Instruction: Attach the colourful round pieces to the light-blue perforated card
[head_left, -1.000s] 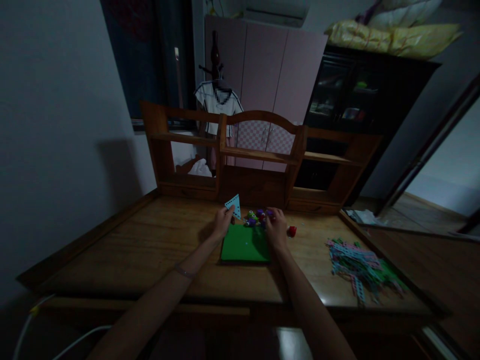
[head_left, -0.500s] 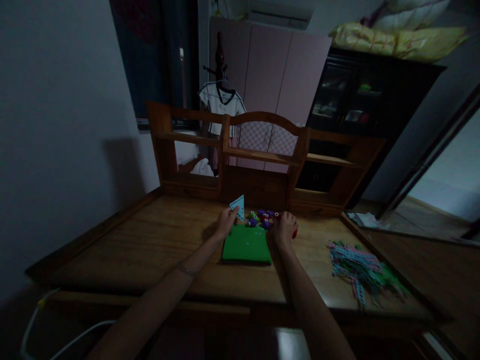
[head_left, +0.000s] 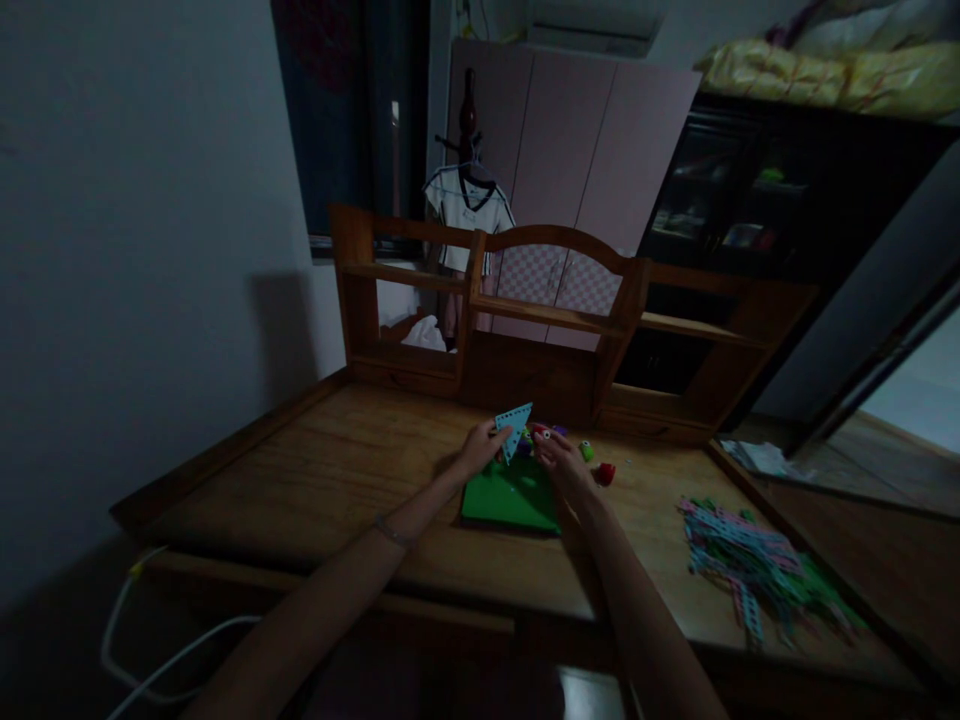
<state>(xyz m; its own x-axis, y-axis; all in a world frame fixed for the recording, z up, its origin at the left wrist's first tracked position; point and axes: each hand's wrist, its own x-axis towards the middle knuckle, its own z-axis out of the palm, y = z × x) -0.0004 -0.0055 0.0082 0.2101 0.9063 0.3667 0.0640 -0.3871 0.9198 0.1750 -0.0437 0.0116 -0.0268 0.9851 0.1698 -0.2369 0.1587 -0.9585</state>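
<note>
My left hand (head_left: 482, 446) pinches a light blue set square (head_left: 512, 425) with a row of small holes along its edges, held tilted above the back of a green board (head_left: 511, 497). Close to it on the right, my right hand (head_left: 564, 462) is closed on a small red toy figure (head_left: 541, 433) with a white round eye. Behind and between my fingers several purple and green figures are partly hidden. To the right of my right hand lie a green figure (head_left: 586, 451) and a red piece (head_left: 604, 474).
A heap of pink, blue and green plastic strips (head_left: 757, 560) lies at the right of the wooden desk (head_left: 322, 470). A wooden shelf unit (head_left: 551, 312) stands along the desk's back edge. A white cable (head_left: 187, 650) hangs at the lower left.
My right hand has moved left over the board, lifting the red figure near the set square. The set square has turned in my left hand. The view has swung slightly left.
</note>
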